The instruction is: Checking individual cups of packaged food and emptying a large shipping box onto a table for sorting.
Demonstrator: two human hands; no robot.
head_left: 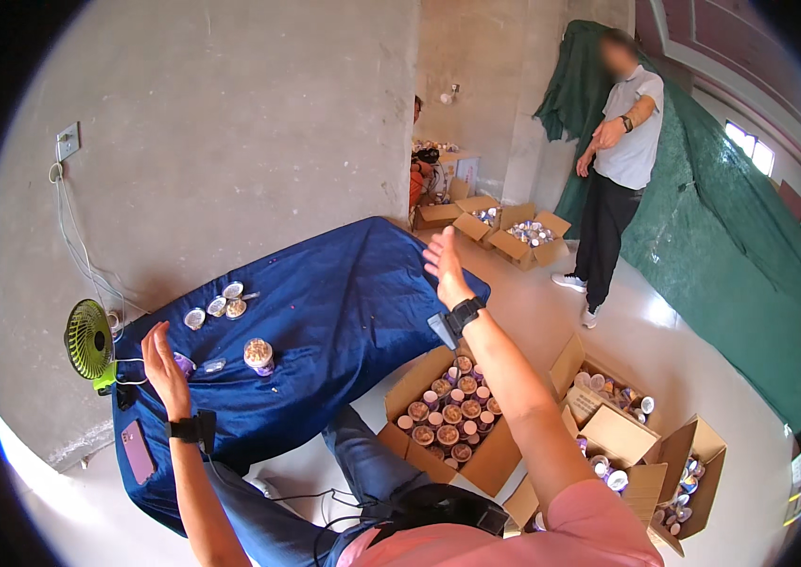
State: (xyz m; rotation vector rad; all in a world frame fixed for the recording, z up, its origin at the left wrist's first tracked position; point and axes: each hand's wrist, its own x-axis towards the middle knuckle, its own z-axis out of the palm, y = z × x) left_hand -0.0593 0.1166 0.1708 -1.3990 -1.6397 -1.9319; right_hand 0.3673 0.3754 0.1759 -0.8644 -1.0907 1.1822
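Both hands are raised and bare – neither grips anything. The left hand (166, 370) stands over the left part of the blue-draped tabletop (344, 283), fingers straight, close together and pointing away from the body, palm turned inward. Its forearm rises from the lower edge, leaning slightly left, with a black strap (190, 430) round the wrist. A purple item (184, 365) sits just beside this hand in the view, partly hidden by it; whether they touch, I cannot tell.

The right hand (448, 268) shows against the tabletop's right end, flat and unclenched, fingers extended away and a little to the left, palm also facing inward. Its arm reaches up and leftward from a pink sleeve (599, 520), and a black band (464, 317) circles the wrist. The two hands are well apart, roughly facing each other.

The cup (259, 357), filled with something brown, stands upright on the tabletop between them – nearer the left hand, untouched. A phone (137, 454) lies near the left wrist, and a box (500, 460) of similar cups sits on the floor, below the right forearm's left side in the view
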